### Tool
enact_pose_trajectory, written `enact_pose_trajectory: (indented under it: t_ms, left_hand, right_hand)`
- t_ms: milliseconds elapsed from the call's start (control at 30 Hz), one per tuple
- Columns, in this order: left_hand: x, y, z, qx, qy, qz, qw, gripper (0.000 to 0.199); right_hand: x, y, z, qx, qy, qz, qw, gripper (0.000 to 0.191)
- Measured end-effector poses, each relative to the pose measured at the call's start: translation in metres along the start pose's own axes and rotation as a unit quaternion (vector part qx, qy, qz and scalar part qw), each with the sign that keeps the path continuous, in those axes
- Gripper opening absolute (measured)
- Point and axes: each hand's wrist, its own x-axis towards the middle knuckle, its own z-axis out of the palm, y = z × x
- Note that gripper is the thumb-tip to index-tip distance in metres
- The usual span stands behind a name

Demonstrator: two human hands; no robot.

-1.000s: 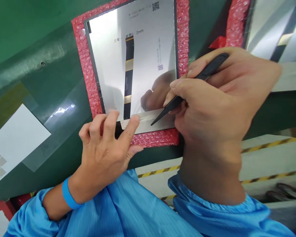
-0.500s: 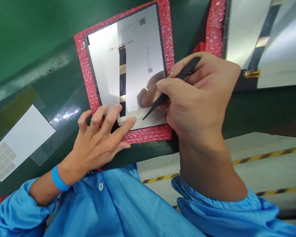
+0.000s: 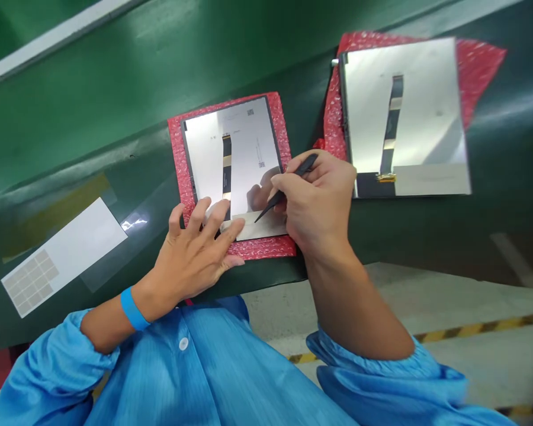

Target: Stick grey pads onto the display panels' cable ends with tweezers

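A display panel (image 3: 249, 154) lies silver back up on a red bubble-wrap sheet (image 3: 282, 121) on the green table. Down its back runs a dark flex cable (image 3: 227, 168). My left hand (image 3: 193, 251) rests with spread fingers on the panel's lower left, its fingertips over the cable's lower end. In my right hand (image 3: 322, 198) are black pointed tweezers (image 3: 270, 205), held like a pen. Their tip is at a pale strip (image 3: 266, 226) along the panel's lower edge; whether it touches cannot be made out. The panel's lower left corner is hidden under my left hand.
A second panel (image 3: 426, 118) with a flex cable lies to the right on red bubble wrap (image 3: 479, 71). At the left, a white card (image 3: 84, 242) bearing small grey squares lies on a clear sheet (image 3: 111, 260). The table's front edge runs just below my hands.
The view has pulled back and shifted, bringing the whole second panel into sight. Both hands keep nearly the same place on the panel, and the tweezers' tip stays near the pale strip.
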Motion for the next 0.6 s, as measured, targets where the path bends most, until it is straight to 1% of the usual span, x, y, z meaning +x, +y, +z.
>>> enact_pose_trajectory:
  t_ms: [67,133,200,233,300,367,433,500,600]
  left_hand:
    - [-0.008,-0.005,-0.003,0.009,0.001,0.002,1.0,0.055]
    - [-0.017,-0.013,-0.008,0.003,-0.001,-0.005,1.0,0.047]
    - [-0.016,-0.018,-0.015,-0.022,-0.009,-0.037,0.999,0.039]
    - [-0.01,-0.018,-0.019,-0.04,-0.011,-0.067,0.997,0.037]
    - [0.012,-0.015,-0.026,-0.094,-0.007,-0.158,0.983,0.036]
    - [0.039,-0.011,-0.031,-0.165,-0.01,-0.265,0.95,0.033]
    - [0.064,-0.008,-0.033,-0.22,-0.02,-0.338,0.915,0.031]
    - [0.082,-0.01,-0.032,-0.251,-0.026,-0.369,0.895,0.027]
    - [0.097,-0.017,-0.029,-0.303,-0.02,-0.393,0.868,0.018]
  right_hand:
    - [-0.001,0.002,0.003,0.01,0.012,-0.002,1.0,0.018]
    - [-0.001,0.005,0.005,0.021,0.013,0.001,1.0,0.02]
    - [0.003,0.006,0.002,0.032,0.011,0.008,0.999,0.021]
    - [0.007,0.007,-0.001,0.036,0.013,0.013,0.999,0.022]
    - [0.017,0.006,-0.012,0.035,0.012,0.033,0.999,0.024]
    - [0.027,0.005,-0.026,0.01,-0.011,0.07,0.997,0.028]
    - [0.036,0.002,-0.039,-0.033,-0.046,0.099,0.993,0.031]
    - [0.043,-0.001,-0.051,-0.093,-0.064,0.106,0.988,0.037]
    - [0.05,-0.005,-0.061,-0.224,-0.06,0.089,0.969,0.041]
